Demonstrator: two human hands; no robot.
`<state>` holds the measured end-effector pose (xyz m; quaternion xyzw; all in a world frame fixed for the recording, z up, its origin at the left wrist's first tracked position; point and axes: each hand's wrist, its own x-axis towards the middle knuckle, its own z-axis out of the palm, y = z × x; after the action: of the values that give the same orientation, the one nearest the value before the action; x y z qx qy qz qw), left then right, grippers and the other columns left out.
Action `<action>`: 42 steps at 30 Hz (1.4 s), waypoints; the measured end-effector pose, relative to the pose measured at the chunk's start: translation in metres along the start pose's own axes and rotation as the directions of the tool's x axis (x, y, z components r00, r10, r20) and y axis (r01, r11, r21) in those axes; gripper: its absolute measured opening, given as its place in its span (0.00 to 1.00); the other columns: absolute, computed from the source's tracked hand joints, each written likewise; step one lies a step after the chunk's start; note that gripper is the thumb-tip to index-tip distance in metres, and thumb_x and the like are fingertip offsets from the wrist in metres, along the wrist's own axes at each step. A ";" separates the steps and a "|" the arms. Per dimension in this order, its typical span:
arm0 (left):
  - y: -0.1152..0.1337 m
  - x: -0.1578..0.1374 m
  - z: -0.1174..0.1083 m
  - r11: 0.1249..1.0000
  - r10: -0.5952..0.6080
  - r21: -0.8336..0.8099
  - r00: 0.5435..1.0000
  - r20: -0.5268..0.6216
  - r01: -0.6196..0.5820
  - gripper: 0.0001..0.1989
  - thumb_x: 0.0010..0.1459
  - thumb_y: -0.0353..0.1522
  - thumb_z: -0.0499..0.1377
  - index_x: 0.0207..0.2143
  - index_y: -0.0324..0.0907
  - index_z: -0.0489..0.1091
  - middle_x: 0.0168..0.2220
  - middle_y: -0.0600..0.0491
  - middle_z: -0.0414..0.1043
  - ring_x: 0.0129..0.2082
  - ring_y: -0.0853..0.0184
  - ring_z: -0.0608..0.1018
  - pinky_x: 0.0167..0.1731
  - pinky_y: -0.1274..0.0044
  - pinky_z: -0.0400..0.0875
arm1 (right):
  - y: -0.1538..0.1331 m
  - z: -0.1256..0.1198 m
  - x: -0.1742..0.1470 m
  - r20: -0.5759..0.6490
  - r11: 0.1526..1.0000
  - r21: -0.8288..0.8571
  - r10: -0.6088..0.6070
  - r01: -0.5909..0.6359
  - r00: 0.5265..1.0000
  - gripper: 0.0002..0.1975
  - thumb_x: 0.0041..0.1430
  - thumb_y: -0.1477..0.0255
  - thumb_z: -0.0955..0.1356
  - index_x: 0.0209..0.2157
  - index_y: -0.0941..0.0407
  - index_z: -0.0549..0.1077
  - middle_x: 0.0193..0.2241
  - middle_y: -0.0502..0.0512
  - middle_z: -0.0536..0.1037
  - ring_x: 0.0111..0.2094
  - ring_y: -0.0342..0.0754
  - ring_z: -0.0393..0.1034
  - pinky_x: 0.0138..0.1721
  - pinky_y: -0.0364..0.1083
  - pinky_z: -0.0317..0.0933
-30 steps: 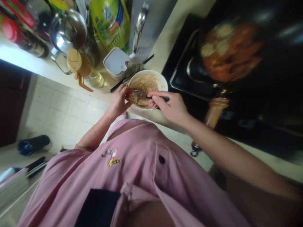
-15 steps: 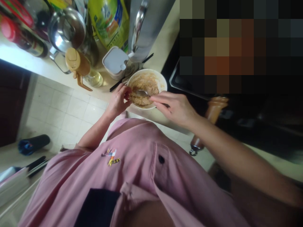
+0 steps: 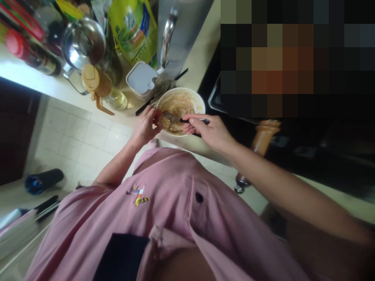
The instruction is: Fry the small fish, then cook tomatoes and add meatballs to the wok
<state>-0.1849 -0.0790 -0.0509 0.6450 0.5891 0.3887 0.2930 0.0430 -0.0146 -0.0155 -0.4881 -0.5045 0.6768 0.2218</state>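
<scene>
A white bowl (image 3: 202, 102) with a brownish, minced-looking mixture (image 3: 178, 103) stands at the counter's edge. My right hand (image 3: 209, 130) is closed on the dark handle of a metal spoon (image 3: 172, 116). The spoon's head lies over the mixture, its tip close to the fingers of my left hand (image 3: 147, 124). That hand is curled at the bowl's left rim, thumb and fingers around something small and brownish that I cannot make out. Part of the bowl's near rim is hidden by my right hand.
Left of the bowl stand a white lidded container (image 3: 142, 80), an oil jug (image 3: 96, 84) and a steel pot (image 3: 83, 43). A yellow pouch (image 3: 133, 31) is behind them. Black chopsticks (image 3: 181, 74) lie near the bowl. A dark stove surface (image 3: 316, 156) is at right; a brown handle (image 3: 262, 136) sticks out there.
My right hand has tipped and shifted slightly left, showing more of the spoon's dark handle. The spoon's head has moved left, nearer to my left hand, which stays at the rim.
</scene>
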 end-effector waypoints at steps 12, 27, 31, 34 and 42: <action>0.004 0.003 -0.007 0.998 -0.047 0.051 0.998 -0.028 0.048 0.20 0.50 0.25 0.65 0.46 0.40 0.68 0.46 0.49 0.67 0.34 0.72 0.75 0.32 0.77 0.78 | -0.010 -0.012 0.012 0.008 0.833 0.423 0.390 -0.356 0.921 0.09 0.65 0.77 0.64 0.34 0.60 0.76 0.24 0.54 0.78 0.28 0.40 0.75 0.32 0.38 0.71; 0.010 0.033 -0.007 0.988 0.031 0.145 0.992 0.124 -0.049 0.39 0.50 0.32 0.70 0.63 0.46 0.60 0.59 0.42 0.66 0.51 0.56 0.77 0.45 0.67 0.79 | -0.032 -0.036 -0.008 -0.110 0.899 0.403 0.233 -0.171 0.966 0.05 0.62 0.75 0.67 0.34 0.59 0.76 0.23 0.52 0.77 0.26 0.40 0.75 0.31 0.37 0.71; 0.017 0.045 0.001 0.996 -0.004 0.083 0.982 0.187 -0.012 0.39 0.46 0.29 0.71 0.61 0.41 0.63 0.58 0.42 0.70 0.52 0.55 0.77 0.50 0.66 0.76 | -0.034 -0.031 -0.019 -0.124 0.952 0.305 0.070 -0.029 0.990 0.07 0.58 0.68 0.72 0.35 0.58 0.76 0.24 0.51 0.78 0.27 0.41 0.75 0.31 0.39 0.71; 0.021 0.049 0.007 0.995 -0.098 0.018 0.979 0.179 0.096 0.32 0.47 0.28 0.70 0.56 0.38 0.68 0.51 0.45 0.76 0.47 0.57 0.79 0.50 0.66 0.75 | -0.039 -0.025 -0.031 -0.178 0.981 0.161 -0.075 0.104 0.981 0.11 0.59 0.62 0.72 0.36 0.57 0.78 0.25 0.51 0.78 0.27 0.42 0.74 0.31 0.41 0.71; 0.025 0.049 0.036 0.785 -0.289 -0.526 0.945 0.154 0.326 0.28 0.41 0.37 0.75 0.43 0.42 0.69 0.38 0.52 0.77 0.38 0.62 0.81 0.40 0.71 0.78 | -0.043 -0.014 -0.050 0.156 0.546 -0.634 -0.604 0.548 0.782 0.11 0.68 0.69 0.63 0.41 0.53 0.78 0.34 0.55 0.78 0.34 0.47 0.73 0.39 0.46 0.69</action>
<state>-0.1411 -0.0306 -0.0413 0.4423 0.5414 0.4658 0.5426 0.0687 -0.0310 0.0450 -0.3670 -0.8283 0.3276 0.2681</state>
